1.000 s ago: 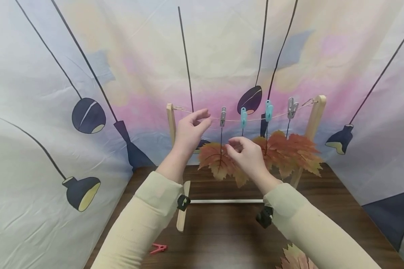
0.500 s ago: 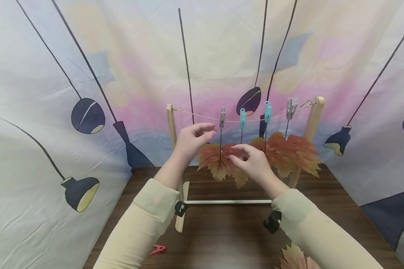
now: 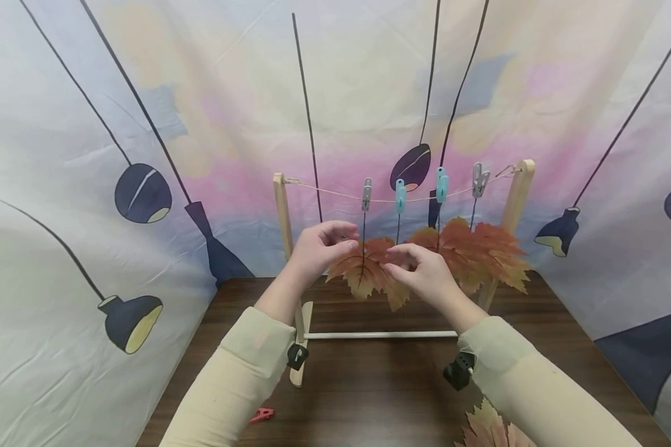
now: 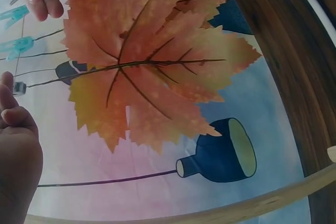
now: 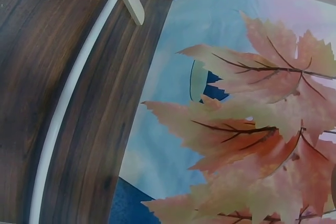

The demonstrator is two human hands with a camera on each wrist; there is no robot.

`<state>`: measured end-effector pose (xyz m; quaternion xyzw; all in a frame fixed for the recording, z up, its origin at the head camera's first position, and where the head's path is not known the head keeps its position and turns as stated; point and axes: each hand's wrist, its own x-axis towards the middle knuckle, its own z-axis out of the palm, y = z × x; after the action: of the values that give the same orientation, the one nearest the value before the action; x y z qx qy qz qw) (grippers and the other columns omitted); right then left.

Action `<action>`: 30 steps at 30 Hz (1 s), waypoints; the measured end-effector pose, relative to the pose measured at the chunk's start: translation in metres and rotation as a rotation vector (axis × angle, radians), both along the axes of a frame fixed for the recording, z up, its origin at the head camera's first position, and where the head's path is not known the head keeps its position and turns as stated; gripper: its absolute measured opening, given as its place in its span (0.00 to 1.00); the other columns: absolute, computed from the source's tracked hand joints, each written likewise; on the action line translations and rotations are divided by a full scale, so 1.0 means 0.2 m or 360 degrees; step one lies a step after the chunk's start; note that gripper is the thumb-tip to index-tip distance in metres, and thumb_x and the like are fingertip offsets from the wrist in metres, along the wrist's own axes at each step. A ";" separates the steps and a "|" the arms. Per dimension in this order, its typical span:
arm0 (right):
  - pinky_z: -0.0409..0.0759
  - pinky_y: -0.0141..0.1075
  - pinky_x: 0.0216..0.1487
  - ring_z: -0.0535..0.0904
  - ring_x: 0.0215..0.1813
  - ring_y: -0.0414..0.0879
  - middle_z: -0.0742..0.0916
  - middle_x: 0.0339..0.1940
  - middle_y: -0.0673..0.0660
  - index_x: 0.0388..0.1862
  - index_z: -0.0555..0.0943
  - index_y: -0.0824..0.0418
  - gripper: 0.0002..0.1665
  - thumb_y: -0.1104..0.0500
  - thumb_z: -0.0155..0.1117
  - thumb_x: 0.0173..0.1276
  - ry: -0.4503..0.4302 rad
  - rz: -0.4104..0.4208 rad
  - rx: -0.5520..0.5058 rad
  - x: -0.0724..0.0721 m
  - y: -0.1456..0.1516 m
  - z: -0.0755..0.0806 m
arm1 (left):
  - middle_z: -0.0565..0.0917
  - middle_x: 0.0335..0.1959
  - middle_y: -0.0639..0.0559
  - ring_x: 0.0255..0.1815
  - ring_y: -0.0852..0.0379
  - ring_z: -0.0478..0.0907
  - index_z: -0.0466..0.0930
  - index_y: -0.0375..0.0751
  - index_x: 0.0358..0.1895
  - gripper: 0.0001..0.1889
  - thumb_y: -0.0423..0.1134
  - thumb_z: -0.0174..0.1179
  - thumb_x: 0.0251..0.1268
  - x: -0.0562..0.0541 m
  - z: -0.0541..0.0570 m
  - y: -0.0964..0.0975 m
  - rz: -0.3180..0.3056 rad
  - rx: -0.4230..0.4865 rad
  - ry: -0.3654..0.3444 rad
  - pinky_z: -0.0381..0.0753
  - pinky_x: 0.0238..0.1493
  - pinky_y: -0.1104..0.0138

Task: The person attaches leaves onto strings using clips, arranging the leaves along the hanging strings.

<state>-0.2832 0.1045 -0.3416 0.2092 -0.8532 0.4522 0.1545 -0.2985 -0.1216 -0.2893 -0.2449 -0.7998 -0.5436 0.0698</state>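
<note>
Several orange-red artificial maple leaves hang by dark stems from a thin string, each held by a clothespin. The leftmost leaf [image 3: 369,276] hangs from a grey clothespin [image 3: 366,195]; it also fills the middle of the left wrist view. My left hand [image 3: 320,249] is at that leaf's upper left edge, fingers loosely bent, nothing between them. On its other side is my right hand [image 3: 422,270], thumb and fingers apart in a loose curve and holding nothing, overlapping the leaves in the head view. Teal clothespins [image 3: 401,196] and another grey clothespin [image 3: 479,180] sit farther right.
The string runs between two wooden posts [image 3: 519,192], joined low down by a white rod [image 3: 380,335]. On the brown wood-grain table [image 3: 369,397] lie a red clothespin [image 3: 263,415] at front left and another leaf [image 3: 489,427] at front right. A printed cloth [image 3: 363,93] backs everything.
My left hand has come down from string height to beside the leftmost leaf. My right hand has moved slightly down and right. The clothespins and hanging leaves stay in place.
</note>
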 end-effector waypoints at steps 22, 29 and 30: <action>0.75 0.41 0.33 0.75 0.34 0.47 0.82 0.34 0.49 0.49 0.80 0.54 0.18 0.52 0.67 0.61 -0.0402 0.0436 0.0218 0.00 0.14 -0.05 | 0.83 0.43 0.45 0.30 0.56 0.72 0.80 0.37 0.48 0.14 0.35 0.64 0.59 0.01 -0.17 -0.10 -0.0099 -0.0126 -0.0156 0.74 0.30 0.67; 0.75 0.41 0.38 0.76 0.39 0.46 0.82 0.45 0.51 0.53 0.79 0.54 0.20 0.49 0.64 0.64 -0.0571 0.0529 0.0362 0.01 0.20 -0.08 | 0.83 0.44 0.45 0.31 0.56 0.72 0.81 0.37 0.48 0.15 0.36 0.65 0.58 0.00 -0.21 -0.14 -0.0132 -0.0254 -0.0153 0.73 0.30 0.67; 0.76 0.41 0.39 0.77 0.40 0.45 0.83 0.46 0.51 0.53 0.79 0.54 0.20 0.49 0.63 0.64 -0.0596 0.0544 0.0370 0.01 0.21 -0.09 | 0.83 0.43 0.45 0.31 0.56 0.73 0.81 0.38 0.49 0.15 0.36 0.65 0.58 0.00 -0.22 -0.14 -0.0129 -0.0271 -0.0164 0.73 0.30 0.66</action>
<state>-0.2818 0.1462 -0.3586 0.2792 -0.8654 0.4016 -0.1093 -0.2981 -0.1505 -0.3339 -0.2538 -0.8351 -0.4878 -0.0144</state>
